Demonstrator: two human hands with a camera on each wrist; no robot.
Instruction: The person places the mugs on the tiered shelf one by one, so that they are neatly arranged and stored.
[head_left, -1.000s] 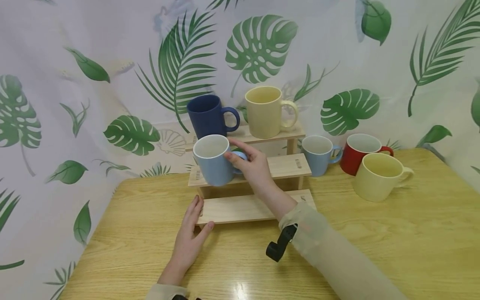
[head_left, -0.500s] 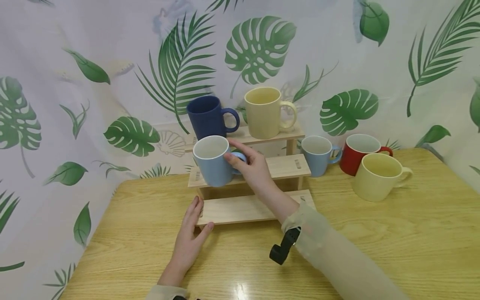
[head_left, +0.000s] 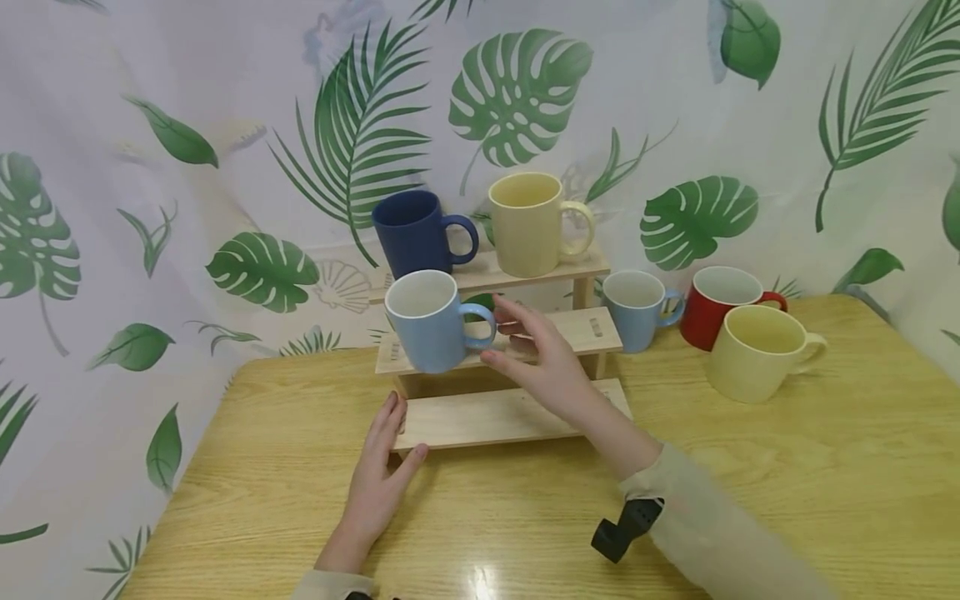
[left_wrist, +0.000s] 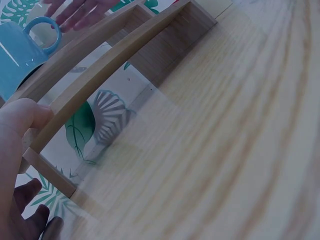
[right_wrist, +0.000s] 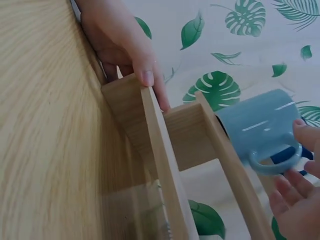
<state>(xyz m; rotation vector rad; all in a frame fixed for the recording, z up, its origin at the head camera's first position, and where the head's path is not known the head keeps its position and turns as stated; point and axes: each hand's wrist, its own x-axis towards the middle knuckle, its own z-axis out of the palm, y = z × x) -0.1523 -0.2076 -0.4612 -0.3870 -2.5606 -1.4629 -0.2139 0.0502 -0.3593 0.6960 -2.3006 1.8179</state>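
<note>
A light blue mug [head_left: 429,332] with a white inside stands upright at the left of the middle step of a three-tier wooden display rack [head_left: 480,419]. Its handle points right. Just right of that handle is my right hand [head_left: 553,367], fingers spread and nothing in them; the right wrist view shows the fingertips right by the handle. My left hand [head_left: 381,475] grips the left end of the lowest step, thumb on the front edge and fingers round the end. On the top step stand a dark blue mug [head_left: 412,233] and a cream yellow mug [head_left: 527,229].
Right of the rack, on the wooden table [head_left: 847,492], stand a second light blue mug [head_left: 633,315], a red mug [head_left: 705,317] and a larger pale yellow mug [head_left: 750,358]. A leaf-printed cloth [head_left: 247,150] hangs behind the rack.
My right hand has let go of the light blue mug's handle and moved right, its fingers opening. The mug stays on the middle step. My left hand has kept its place.
</note>
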